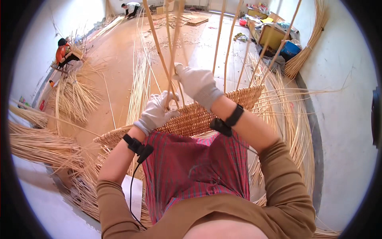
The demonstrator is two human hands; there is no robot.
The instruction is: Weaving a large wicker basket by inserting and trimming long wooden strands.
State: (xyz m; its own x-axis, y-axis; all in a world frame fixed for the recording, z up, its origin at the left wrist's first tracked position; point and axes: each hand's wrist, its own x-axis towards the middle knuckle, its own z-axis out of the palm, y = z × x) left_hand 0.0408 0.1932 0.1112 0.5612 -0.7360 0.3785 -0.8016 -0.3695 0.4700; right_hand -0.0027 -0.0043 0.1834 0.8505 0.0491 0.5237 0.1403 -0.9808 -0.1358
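A half-woven wicker basket rests on my lap, over a red checked apron. Tall upright stakes rise from its rim. My left hand, in a white glove, pinches a thin willow rod just above the woven edge. My right hand, also gloved, is closed around the same group of rods slightly higher up. Both wrists carry black straps with small sensors.
Loose willow rods lie in bundles on the floor at left and fan out at right. A person in orange sits far left; another person bends at the far end. A cluttered yellow bench stands by the right wall.
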